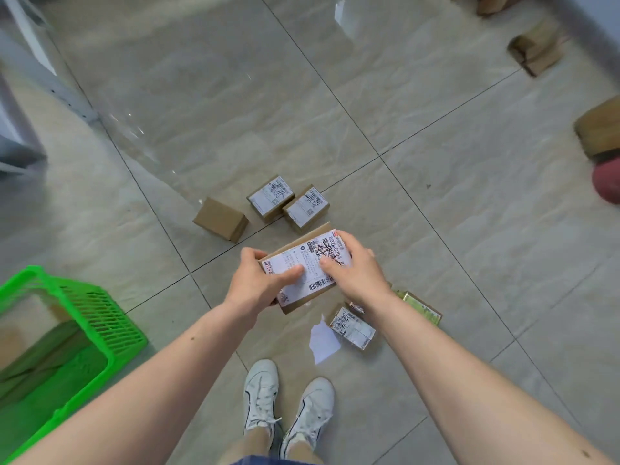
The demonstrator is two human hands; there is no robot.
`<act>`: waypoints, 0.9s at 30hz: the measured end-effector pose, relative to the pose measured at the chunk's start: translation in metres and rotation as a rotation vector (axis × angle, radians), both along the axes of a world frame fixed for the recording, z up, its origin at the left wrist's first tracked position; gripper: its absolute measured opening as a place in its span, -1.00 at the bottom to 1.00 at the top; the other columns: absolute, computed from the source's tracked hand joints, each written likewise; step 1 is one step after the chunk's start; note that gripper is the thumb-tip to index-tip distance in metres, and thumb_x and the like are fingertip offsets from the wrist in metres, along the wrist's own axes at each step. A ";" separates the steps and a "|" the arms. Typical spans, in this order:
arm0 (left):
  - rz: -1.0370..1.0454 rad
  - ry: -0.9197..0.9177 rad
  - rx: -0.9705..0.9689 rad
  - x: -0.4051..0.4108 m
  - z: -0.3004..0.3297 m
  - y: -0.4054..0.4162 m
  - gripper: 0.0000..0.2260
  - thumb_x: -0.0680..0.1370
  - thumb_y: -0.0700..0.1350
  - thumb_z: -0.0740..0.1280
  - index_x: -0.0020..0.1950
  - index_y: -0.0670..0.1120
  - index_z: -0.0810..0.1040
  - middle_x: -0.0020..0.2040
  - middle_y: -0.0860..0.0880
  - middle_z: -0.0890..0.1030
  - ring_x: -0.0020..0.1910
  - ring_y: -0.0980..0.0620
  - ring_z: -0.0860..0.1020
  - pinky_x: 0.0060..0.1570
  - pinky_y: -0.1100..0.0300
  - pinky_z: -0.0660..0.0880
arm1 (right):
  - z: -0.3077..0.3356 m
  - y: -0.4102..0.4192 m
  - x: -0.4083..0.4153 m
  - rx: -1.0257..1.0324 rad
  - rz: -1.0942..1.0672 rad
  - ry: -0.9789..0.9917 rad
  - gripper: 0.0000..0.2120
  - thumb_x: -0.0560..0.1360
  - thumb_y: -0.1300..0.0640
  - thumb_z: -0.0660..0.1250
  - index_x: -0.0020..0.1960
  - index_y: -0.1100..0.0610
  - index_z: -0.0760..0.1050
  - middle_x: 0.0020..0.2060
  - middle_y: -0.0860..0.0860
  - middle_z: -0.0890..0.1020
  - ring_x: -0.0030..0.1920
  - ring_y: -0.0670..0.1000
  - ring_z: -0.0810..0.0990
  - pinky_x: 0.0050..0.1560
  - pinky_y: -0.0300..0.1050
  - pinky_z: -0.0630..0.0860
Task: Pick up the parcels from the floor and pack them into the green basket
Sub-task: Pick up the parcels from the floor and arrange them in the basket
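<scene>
I hold a brown cardboard parcel (303, 263) with a large white shipping label above the floor in front of me. My left hand (258, 280) grips its left end and my right hand (352, 266) grips its right end. The green basket (84, 313) stands on the floor at my lower left, with flat brown parcels lying inside it. Three small parcels lie just beyond my hands: a plain one (221, 219) and two labelled ones (271, 198), (307, 208). Another labelled parcel (352, 327) lies under my right forearm.
A white paper scrap (323, 340) and a green-yellow packet (422, 308) lie near my white shoes (288, 407). More brown parcels (536, 48), (600, 129) and a dark red ball (607, 184) sit at the right. A white shelf frame (50, 72) stands at the upper left.
</scene>
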State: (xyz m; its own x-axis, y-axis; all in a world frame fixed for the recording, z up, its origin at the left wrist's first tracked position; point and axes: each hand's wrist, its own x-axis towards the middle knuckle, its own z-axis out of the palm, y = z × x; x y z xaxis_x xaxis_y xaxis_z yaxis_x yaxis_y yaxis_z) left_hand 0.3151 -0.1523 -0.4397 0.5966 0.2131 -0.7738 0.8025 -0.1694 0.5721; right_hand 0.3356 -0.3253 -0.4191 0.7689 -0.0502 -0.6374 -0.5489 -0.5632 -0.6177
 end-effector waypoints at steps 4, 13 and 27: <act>0.048 0.017 0.014 -0.005 0.063 0.033 -0.29 0.20 0.10 0.62 0.16 -0.08 0.33 0.08 -0.06 0.57 0.01 -0.07 0.64 -0.07 -0.09 0.65 | 0.061 0.038 0.006 0.031 0.095 -0.019 -0.42 0.50 0.10 0.35 0.46 -0.12 0.27 0.19 0.04 0.38 0.13 -0.01 0.47 0.21 -0.23 0.34; 0.267 -0.054 -0.148 -0.067 0.133 0.112 -0.59 0.40 -0.06 0.54 0.22 -0.01 0.56 0.12 -0.05 0.67 -0.04 -0.04 0.68 -0.06 0.03 0.65 | 0.124 0.130 -0.014 -0.038 0.290 -0.158 -0.61 0.41 -0.04 0.44 0.13 0.06 0.40 0.07 0.02 0.61 0.16 0.06 0.55 0.16 -0.02 0.49; 0.814 -0.159 -0.041 -0.216 0.152 0.280 -0.50 0.41 0.04 0.52 0.28 -0.04 0.46 0.11 -0.09 0.64 0.05 -0.09 0.66 -0.11 0.03 0.65 | 0.153 0.355 -0.135 0.064 0.590 -0.097 -0.22 0.49 0.01 0.41 0.52 0.18 0.04 0.30 0.11 0.50 0.35 0.12 0.46 0.25 -0.08 0.38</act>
